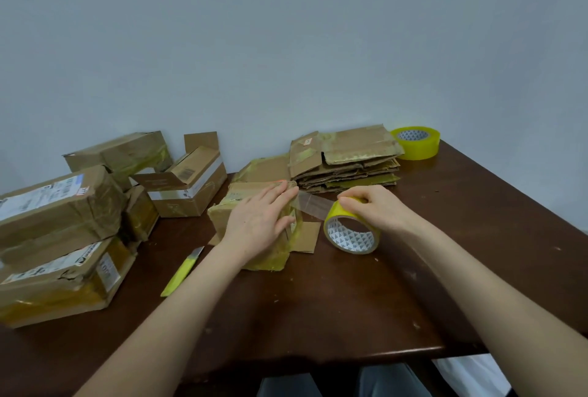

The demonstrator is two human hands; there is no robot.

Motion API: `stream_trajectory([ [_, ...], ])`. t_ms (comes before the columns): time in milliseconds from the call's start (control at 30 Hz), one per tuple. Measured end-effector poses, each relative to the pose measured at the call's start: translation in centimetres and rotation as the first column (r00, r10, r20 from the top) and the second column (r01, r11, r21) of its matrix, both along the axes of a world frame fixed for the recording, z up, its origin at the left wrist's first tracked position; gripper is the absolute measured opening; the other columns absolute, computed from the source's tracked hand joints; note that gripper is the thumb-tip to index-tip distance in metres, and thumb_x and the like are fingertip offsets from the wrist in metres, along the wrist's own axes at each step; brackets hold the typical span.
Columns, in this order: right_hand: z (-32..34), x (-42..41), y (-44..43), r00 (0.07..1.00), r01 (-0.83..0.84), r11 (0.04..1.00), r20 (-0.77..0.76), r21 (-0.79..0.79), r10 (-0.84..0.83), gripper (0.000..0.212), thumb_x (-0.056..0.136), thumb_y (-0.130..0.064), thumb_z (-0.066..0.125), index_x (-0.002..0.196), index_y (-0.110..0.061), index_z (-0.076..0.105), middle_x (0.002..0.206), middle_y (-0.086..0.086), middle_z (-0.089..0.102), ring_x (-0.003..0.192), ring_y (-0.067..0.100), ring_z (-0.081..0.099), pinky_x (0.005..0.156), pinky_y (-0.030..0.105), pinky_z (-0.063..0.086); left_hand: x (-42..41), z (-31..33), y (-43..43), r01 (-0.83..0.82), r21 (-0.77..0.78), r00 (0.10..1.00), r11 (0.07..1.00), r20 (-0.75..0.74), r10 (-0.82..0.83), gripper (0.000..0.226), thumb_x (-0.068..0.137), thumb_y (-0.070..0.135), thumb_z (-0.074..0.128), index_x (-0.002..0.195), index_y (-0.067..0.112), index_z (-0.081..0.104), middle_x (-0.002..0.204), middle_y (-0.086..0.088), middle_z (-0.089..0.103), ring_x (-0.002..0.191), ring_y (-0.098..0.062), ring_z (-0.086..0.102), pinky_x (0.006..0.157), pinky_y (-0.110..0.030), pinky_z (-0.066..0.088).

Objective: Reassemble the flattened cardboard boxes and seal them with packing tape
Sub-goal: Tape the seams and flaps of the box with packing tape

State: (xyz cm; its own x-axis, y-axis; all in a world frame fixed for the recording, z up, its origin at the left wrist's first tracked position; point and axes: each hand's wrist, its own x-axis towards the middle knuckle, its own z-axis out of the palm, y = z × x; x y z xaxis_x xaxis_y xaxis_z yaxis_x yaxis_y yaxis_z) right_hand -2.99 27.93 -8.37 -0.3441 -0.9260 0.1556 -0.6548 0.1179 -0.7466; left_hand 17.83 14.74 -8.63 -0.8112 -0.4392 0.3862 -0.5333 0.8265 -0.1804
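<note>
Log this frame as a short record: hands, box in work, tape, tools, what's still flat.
left hand: flat on the box, fingers where the strip begins
right hand: grips the tape roll, strip stretched to the box
knife: yellow, on the table, left of the box
flattened stack: behind the box, spare roll beside it
taped boxes: piled at far left

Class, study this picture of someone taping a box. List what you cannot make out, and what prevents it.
Head view:
1. Top seam of the box: covered by the left hand.
2. Top of the tape roll: under the right hand.
3. Labels on the stacked boxes: print too small, blurred.
4. Their left ends: cut off by the frame edge.
</note>
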Motion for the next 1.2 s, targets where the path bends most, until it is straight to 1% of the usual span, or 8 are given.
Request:
stream_trajectory([
  [133, 0.9, 0.5, -0.5, 0.99, 0.013, 0.997, -0.141, 0.073, -0.003, 0.028, 0.093, -0.035, 0.054, 0.114, -0.023, 0.069, 0.115, -0.001, 0.067, 0.107, 0.017, 0.058, 0.09, 0.032, 0.047, 0.6, -0.1, -0.1, -0.019, -0.005, 1.0, 1.0, -0.007, 0.019, 0.064, 0.091, 0.058, 0.021, 0.147, 0.029, 0.032, 0.152, 0.004, 0.035, 0.138, -0.018, 0.037, 0.103, -0.036, 0.041],
  [433, 2.2, 3.3, -2.4, 0.975, 0.035, 0.984, -0.222, 0.174, 0.005, 0.042, 0.086, -0.024, 0.059, 0.125, -0.011, 0.062, 0.129, 0.008, 0.061, 0.117, 0.024, 0.057, 0.098, 0.04, 0.049, 2.3, -0.5, 1.4, -0.076, 0.007, 0.977, 0.997, -0.198, 0.076, 0.051, 0.091, 0.044, 0.054, 0.139, 0.027, 0.046, 0.136, -0.001, 0.051, 0.123, -0.022, 0.049, 0.109, -0.043, 0.031],
  [567, 1.9, 4.2, -2.9, 0.973, 0.118, 0.982, -0.215, 0.15, -0.084, 0.042, 0.086, -0.027, 0.058, 0.127, -0.017, 0.061, 0.129, 0.005, 0.062, 0.115, 0.023, 0.058, 0.094, 0.037, 0.05, 7.4, -0.9, 1.7, -0.266, 0.071, 0.867, 0.961, -0.419, 0.271, 0.039, 0.092, 0.026, 0.056, 0.129, 0.014, 0.053, 0.124, -0.006, 0.056, 0.111, -0.022, 0.055, 0.083, -0.034, 0.05],
  [667, 1.7, 5.1, -3.2, 0.965, 0.174, 0.976, -0.223, 0.132, -0.142, 0.036, 0.085, -0.029, 0.057, 0.12, -0.021, 0.066, 0.121, 0.004, 0.065, 0.108, 0.024, 0.06, 0.089, 0.037, 0.051, 11.5, -2.7, 0.6, -0.54, 0.309, 0.765, 0.783, -0.21, 0.61, 0.046, 0.097, 0.024, 0.047, 0.141, 0.011, 0.039, 0.139, -0.009, 0.044, 0.125, -0.025, 0.046, 0.089, -0.037, 0.047],
  [767, 1.7, 5.9, -3.3, 0.959, 0.209, 0.97, -0.223, 0.127, -0.177, 0.035, 0.086, -0.029, 0.056, 0.119, -0.023, 0.066, 0.117, 0.005, 0.067, 0.105, 0.025, 0.061, 0.084, 0.034, 0.051, 13.8, -4.0, 0.3, -0.664, 0.398, 0.699, 0.633, 0.029, 0.714, 0.047, 0.1, 0.029, 0.041, 0.143, 0.011, 0.035, 0.143, -0.01, 0.042, 0.128, -0.027, 0.045, 0.093, -0.039, 0.046],
  [867, 1.7, 6.0, -3.2, 0.957, 0.218, 0.968, -0.22, 0.123, -0.187, 0.038, 0.086, -0.031, 0.057, 0.124, -0.024, 0.064, 0.119, 0.003, 0.066, 0.106, 0.024, 0.061, 0.083, 0.033, 0.051, 14.4, -4.7, 0.2, -0.649, 0.37, 0.706, 0.665, -0.032, 0.707, 0.033, 0.099, 0.024, 0.047, 0.129, 0.013, 0.054, 0.123, -0.007, 0.059, 0.111, -0.025, 0.057, 0.081, -0.036, 0.05],
  [1000, 1.9, 5.6, -2.8, 0.968, 0.2, 0.972, -0.175, 0.123, -0.178, 0.039, 0.087, -0.028, 0.056, 0.125, -0.02, 0.064, 0.125, 0.002, 0.063, 0.11, 0.023, 0.059, 0.085, 0.033, 0.05, 14.6, -4.3, 0.0, -0.658, 0.398, 0.668, 0.639, -0.083, 0.74, 0.027, 0.096, 0.012, 0.048, 0.12, 0.01, 0.06, 0.111, -0.009, 0.058, 0.1, -0.026, 0.059, 0.076, -0.034, 0.049],
  [1200, 1.8, 4.1, -2.3, 0.984, 0.164, 0.983, -0.079, 0.083, -0.158, 0.044, 0.084, -0.037, 0.067, 0.121, -0.014, 0.066, 0.129, 0.002, 0.062, 0.121, 0.02, 0.055, 0.098, 0.034, 0.046, 11.1, 1.7, 2.4, -0.395, 0.329, 0.637, 0.858, -0.574, 0.514, 0.021, 0.097, 0.022, 0.051, 0.108, 0.008, 0.06, 0.095, -0.004, 0.056, 0.079, -0.018, 0.053, 0.064, -0.03, 0.041],
])
